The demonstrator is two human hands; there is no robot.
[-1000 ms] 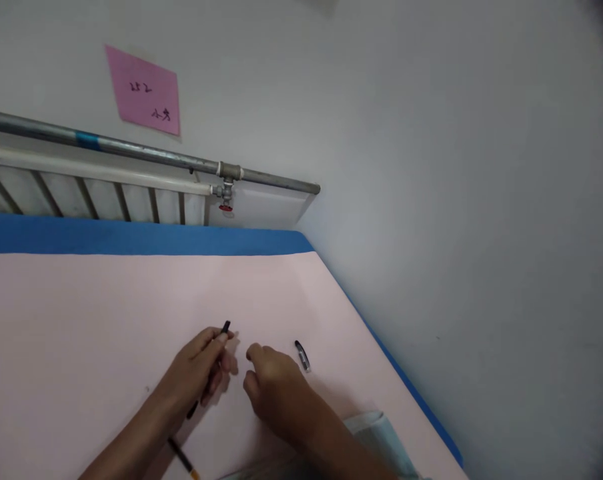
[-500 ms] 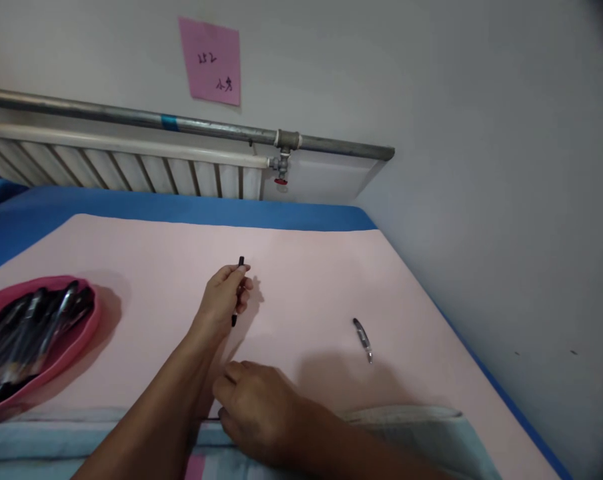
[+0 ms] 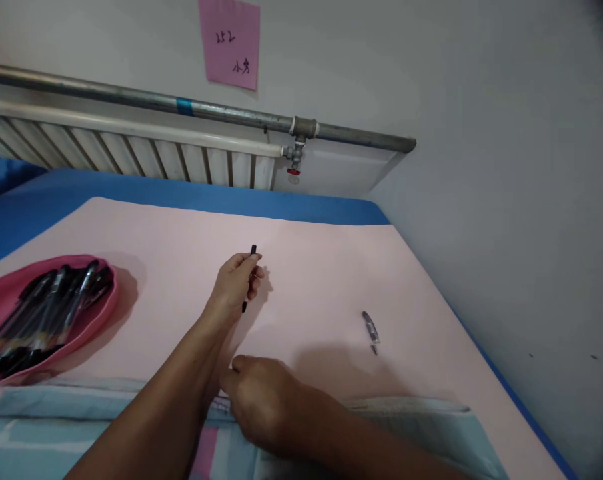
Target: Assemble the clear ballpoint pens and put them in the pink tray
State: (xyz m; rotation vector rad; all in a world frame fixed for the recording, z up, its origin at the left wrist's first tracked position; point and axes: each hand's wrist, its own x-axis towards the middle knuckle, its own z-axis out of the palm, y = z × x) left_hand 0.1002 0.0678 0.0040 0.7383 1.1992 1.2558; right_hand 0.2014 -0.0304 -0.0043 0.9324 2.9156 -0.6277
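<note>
My left hand (image 3: 237, 283) is closed around a black pen (image 3: 254, 249), whose two ends stick out above and below the fingers. It is over the pink tabletop (image 3: 311, 267). My right hand (image 3: 266, 400) is nearer to me, at the table's front edge, with its fingers curled together. Whatever those fingers may hold is hidden. To the right lies a short grey and clear pen piece (image 3: 369, 327) with a small pointed tip (image 3: 374, 349) at its lower end.
A pink basket (image 3: 112, 303) holding several black and clear pens (image 3: 51, 313) stands at the left. Light blue patterned cloth (image 3: 41, 427) lies along the front edge. Behind the table are a white radiator (image 3: 191, 157) and a metal pipe (image 3: 231, 115); a wall (image 3: 506, 233) bounds the right.
The view has shifted slightly, so everything appears a little displaced. My left hand still grips the black pen, and my right hand stays curled near the front edge.
</note>
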